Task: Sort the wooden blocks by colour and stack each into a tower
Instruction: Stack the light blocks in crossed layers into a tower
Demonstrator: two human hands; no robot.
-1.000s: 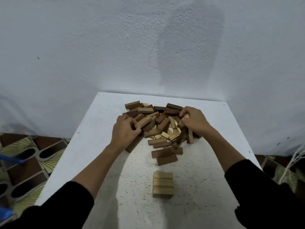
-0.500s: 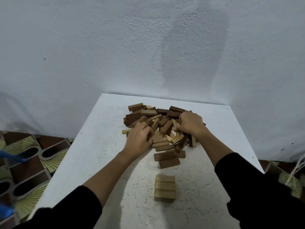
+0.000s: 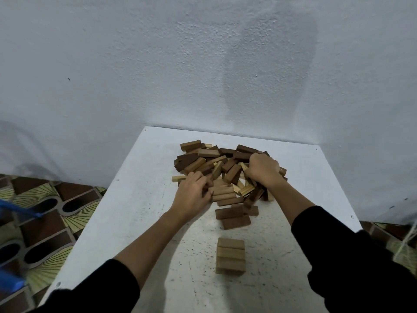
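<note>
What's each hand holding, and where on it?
Left hand grips the ends of mid-brown blocks at the pile's near edge. Right hand is curled into the pile; its hold cannot be told.

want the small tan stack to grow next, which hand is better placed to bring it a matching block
Left, probably. The left hand rests on tan blocks at the pile's near edge, nearer the tan stack. The right hand digs deeper among mixed blocks.

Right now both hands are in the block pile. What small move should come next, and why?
Probably lift the left hand with a medium-brown block toward the short tower near the person. Its fingers curl at the pile edge, beside blocks of a similar colour, and the tower's top is free. The right hand looks buried among mixed colours.
</note>
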